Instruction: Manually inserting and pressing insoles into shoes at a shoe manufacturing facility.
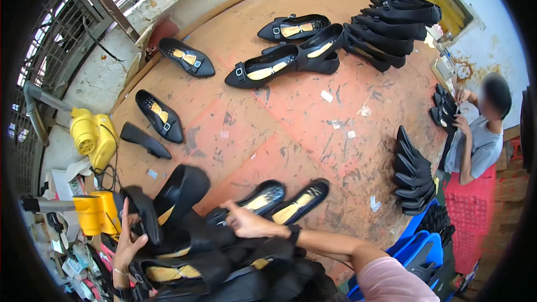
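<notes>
Low on the left, my left hand (127,250) grips a dark shoe (144,216) from its side, index finger stretched up along it and thumb across. Beside it another black shoe (187,189) tilts with its opening showing. My right hand (250,222) is at the toe end of a blurred black flat shoe (262,199) with a light insole, its index finger over the front; the underside of the grip is hidden. A similar shoe (301,203) lies just right of it. Heaped black shoes (173,272) with yellowish insole paper fill the space below my hands.
Buckled black shoes (268,68) lie across the worn reddish table (251,134). Rows of shoes stand at the far right (386,31) and right edge (413,173). A yellow tool (92,137) stands left. Another person (481,134) handles shoes at right, near blue bins (417,251).
</notes>
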Available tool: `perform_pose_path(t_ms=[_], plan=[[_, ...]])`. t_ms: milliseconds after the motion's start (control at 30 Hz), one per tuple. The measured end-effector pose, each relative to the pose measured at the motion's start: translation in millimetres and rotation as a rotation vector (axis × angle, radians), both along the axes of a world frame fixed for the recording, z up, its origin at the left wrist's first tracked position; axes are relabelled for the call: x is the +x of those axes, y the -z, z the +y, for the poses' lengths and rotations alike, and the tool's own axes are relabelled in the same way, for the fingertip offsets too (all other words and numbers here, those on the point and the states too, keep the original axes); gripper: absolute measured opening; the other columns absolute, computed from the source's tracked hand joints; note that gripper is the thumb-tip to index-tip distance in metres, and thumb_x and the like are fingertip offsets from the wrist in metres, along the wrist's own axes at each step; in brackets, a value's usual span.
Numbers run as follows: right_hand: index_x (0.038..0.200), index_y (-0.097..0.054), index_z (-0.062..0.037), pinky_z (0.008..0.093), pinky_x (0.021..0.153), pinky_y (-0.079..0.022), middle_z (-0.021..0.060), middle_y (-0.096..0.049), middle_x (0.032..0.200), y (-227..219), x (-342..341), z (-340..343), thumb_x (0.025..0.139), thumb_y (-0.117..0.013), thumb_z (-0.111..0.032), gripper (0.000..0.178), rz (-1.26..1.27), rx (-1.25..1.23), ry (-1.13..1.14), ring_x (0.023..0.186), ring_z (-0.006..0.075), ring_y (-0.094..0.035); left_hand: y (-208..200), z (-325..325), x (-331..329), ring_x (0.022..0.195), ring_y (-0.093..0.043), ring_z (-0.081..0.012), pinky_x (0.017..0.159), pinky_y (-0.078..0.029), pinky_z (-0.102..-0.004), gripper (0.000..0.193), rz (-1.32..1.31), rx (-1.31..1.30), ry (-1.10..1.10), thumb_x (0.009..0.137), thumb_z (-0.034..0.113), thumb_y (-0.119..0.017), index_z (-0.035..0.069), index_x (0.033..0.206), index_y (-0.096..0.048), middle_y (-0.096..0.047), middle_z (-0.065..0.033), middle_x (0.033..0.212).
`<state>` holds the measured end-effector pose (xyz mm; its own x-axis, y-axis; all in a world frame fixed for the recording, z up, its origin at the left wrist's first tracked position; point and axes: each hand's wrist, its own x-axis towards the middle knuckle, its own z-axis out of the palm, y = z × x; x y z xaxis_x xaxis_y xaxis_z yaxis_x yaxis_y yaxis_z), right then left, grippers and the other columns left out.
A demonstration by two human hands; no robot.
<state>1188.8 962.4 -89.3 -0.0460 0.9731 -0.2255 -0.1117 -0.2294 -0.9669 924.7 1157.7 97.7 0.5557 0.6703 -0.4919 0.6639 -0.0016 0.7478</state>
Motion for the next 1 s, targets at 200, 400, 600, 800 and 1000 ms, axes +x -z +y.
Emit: perform_pose_path(t_ms=[200, 400, 600, 800, 1000], plan=[[0.143, -0.028, 0.0096, 0.0411, 0.060, -0.048, 0.0204, -0.063, 0.070, -25.8, -82.2, 37.3, 0.071, -0.055, 0.003, 0.077, 0.044, 0.239, -0.231, 0.066, 0.0320, -0.064, -63.8, 25.8, -82.5, 0.086, -0.063, -0.0217, 0.081, -0.052, -0.0307, 0.116, 0.531, -0.126, -0.077, 0.079, 0.011, -0.077, 0.011, 0.157, 0.009, -0.064, -0.0147, 0.106], [0.102, -0.068, 0.0015, 0.0482, 0.069, -0.053, 0.0216, -0.066, 0.085, -156.5, 135.8, 27.9, 0.078, -0.060, -0.008, 0.027, -0.398, 0.725, 0.017, 0.076, 0.0423, -0.063, -66.5, 108.1, 84.2, 0.101, -0.060, -0.0433, 0.088, -0.049, -0.0479, 0.096, 0.853, 0.823, 0.584, 0.074, 0.019, -0.077, 0.007, 0.153, -0.024, -0.064, -0.0221, 0.108], [0.122, -0.056, 0.0069, 0.0375, 0.081, -0.055, 0.0186, -0.066, 0.113, -29.8, 505.1, 53.5, 0.082, -0.067, -0.017, 0.049, -0.917, 0.071, 1.180, 0.093, 0.0301, -0.067, 72.2, 143.8, 349.2, 0.140, -0.031, -0.0411, 0.115, -0.030, -0.0421, 0.100, 0.260, 0.823, 0.782, 0.076, 0.019, -0.077, 0.013, 0.156, -0.018, -0.033, -0.0223, 0.152], [0.123, -0.063, -0.0040, 0.0336, 0.079, -0.056, 0.0136, -0.068, 0.111, 8.4, 624.2, 112.2, 0.087, -0.066, -0.053, 0.061, 0.085, 0.133, 0.819, 0.089, 0.0230, -0.069, 185.6, 263.2, 445.0, 0.148, -0.010, -0.0439, 0.119, -0.016, -0.0466, 0.129, 0.317, 0.586, 0.456, 0.065, 0.064, -0.081, 0.016, 0.159, -0.006, -0.009, -0.0336, 0.158], [0.128, -0.060, -0.0062, 0.0301, 0.095, -0.048, 0.0080, -0.063, 0.129, 38.3, 688.6, 147.1, 0.097, -0.059, -0.033, 0.041, 1.066, 0.310, 0.713, 0.111, 0.0150, -0.059, 209.1, 261.9, 503.5, 0.148, -0.021, -0.0321, 0.119, -0.019, -0.0391, 0.111, 0.121, 0.558, 0.411, 0.078, 0.058, -0.076, 0.008, 0.157, -0.016, -0.025, -0.0245, 0.157]])
